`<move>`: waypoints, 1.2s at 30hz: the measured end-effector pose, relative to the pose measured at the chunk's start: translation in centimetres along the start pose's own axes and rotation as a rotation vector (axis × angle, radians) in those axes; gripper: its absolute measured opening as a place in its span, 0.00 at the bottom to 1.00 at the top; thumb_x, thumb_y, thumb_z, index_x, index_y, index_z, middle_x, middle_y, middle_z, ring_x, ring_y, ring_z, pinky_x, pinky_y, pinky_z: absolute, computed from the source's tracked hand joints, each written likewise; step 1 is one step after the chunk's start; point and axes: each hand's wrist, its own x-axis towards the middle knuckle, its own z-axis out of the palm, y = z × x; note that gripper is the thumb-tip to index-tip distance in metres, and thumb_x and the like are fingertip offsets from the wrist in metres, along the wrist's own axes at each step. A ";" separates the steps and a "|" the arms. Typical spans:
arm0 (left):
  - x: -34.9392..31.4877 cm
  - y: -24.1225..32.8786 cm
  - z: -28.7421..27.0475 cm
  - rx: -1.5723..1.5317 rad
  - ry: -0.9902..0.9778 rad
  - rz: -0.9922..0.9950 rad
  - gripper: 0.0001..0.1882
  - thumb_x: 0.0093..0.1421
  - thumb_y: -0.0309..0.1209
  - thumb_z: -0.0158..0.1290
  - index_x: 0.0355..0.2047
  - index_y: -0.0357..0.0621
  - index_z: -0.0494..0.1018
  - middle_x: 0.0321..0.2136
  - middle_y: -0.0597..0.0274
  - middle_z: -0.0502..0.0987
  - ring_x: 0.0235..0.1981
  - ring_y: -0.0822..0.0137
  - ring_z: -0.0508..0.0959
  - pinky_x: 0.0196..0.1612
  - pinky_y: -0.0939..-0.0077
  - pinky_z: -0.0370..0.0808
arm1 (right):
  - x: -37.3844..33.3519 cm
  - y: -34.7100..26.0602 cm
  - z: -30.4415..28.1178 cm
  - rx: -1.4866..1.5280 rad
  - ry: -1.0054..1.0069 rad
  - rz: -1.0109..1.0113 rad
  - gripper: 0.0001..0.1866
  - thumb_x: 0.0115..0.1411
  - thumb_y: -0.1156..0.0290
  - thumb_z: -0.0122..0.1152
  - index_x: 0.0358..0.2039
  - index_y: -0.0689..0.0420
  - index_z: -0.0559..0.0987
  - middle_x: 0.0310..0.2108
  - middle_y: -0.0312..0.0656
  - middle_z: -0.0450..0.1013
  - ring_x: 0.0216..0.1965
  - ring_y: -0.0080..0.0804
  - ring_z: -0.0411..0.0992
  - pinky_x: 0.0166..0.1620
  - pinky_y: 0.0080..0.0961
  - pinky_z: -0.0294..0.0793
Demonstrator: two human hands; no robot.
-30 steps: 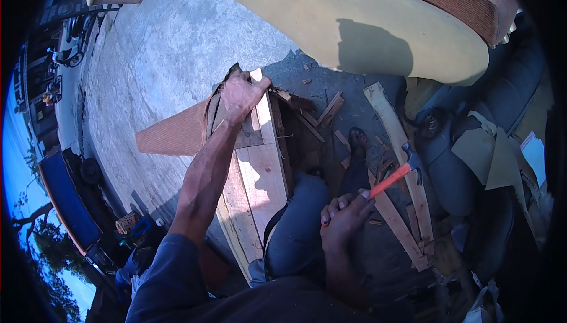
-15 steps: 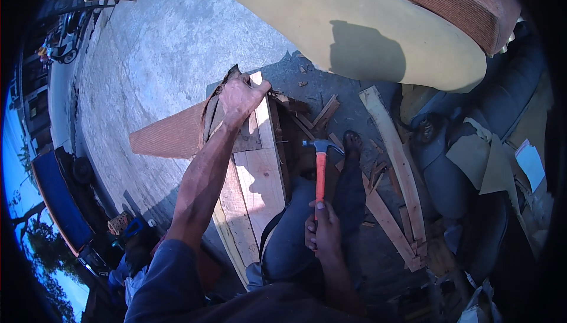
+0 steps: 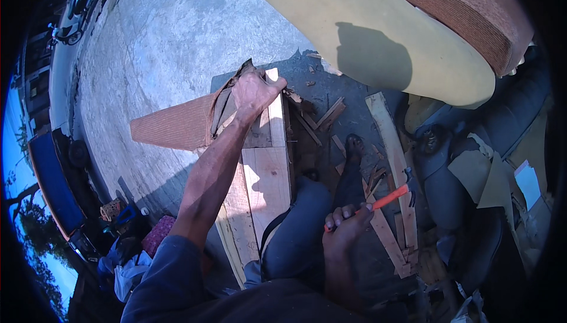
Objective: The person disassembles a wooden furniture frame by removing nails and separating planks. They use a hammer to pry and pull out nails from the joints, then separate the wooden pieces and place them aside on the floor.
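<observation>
My left hand (image 3: 255, 94) is closed over the far end of a wooden frame (image 3: 266, 175) made of pale boards, its thumb lying across the narrow board. Folded dark cloth (image 3: 220, 113) bunches beside that hand, and ribbed brown upholstery fabric (image 3: 171, 124) spreads leftward from it. Low on the right, my right hand (image 3: 347, 224) is wrapped round the orange handle of a claw hammer (image 3: 390, 196). The hammer's head points right, away from the frame, over loose boards. What my left fingertips press on underneath is hidden.
A long cream foam cushion (image 3: 366, 39) and a brown upholstered piece (image 3: 455, 13) lie at the far right. Long planks (image 3: 394, 140) and wood scraps (image 3: 331, 113) litter the ground beside my foot (image 3: 354, 146). Dark upholstery (image 3: 502, 122) is heaped right; bags (image 3: 133, 264) sit lower left.
My right hand has swung the hammer from upright beside the frame to pointing right, away from it. My left hand keeps its hold on the frame. The whole view has shifted slightly.
</observation>
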 end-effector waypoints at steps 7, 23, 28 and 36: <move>-0.1 -1.0 -0.2 0.022 0.012 0.010 0.32 0.46 0.53 0.57 0.42 0.38 0.81 0.35 0.44 0.83 0.40 0.49 0.82 0.47 0.58 0.77 | 3.2 -1.9 -3.8 0.123 -0.109 -0.073 0.18 0.74 0.52 0.41 0.45 0.54 0.67 0.18 0.33 0.59 0.09 0.20 0.55 0.10 0.21 0.55; 0.5 -0.8 0.0 0.003 -0.049 0.020 0.33 0.45 0.52 0.58 0.45 0.39 0.81 0.36 0.46 0.83 0.39 0.49 0.83 0.47 0.59 0.78 | -0.7 0.9 -0.5 -0.340 -0.179 0.096 0.15 0.74 0.54 0.40 0.44 0.53 0.66 0.17 0.32 0.57 0.09 0.18 0.53 0.11 0.21 0.54; 0.1 -0.7 -0.2 -0.015 0.012 0.019 0.34 0.44 0.53 0.58 0.46 0.40 0.81 0.40 0.44 0.82 0.43 0.50 0.82 0.50 0.60 0.77 | 2.5 -0.9 -0.6 0.187 0.062 -0.161 0.16 0.74 0.52 0.39 0.46 0.51 0.65 0.20 0.31 0.58 0.12 0.18 0.56 0.12 0.19 0.55; 0.3 -1.5 -0.2 -0.012 0.019 0.048 0.34 0.44 0.52 0.58 0.43 0.36 0.81 0.36 0.41 0.82 0.42 0.46 0.82 0.50 0.58 0.76 | 1.2 0.2 -1.4 -0.160 -0.138 -0.004 0.16 0.74 0.53 0.39 0.48 0.53 0.65 0.19 0.32 0.60 0.11 0.19 0.57 0.12 0.21 0.58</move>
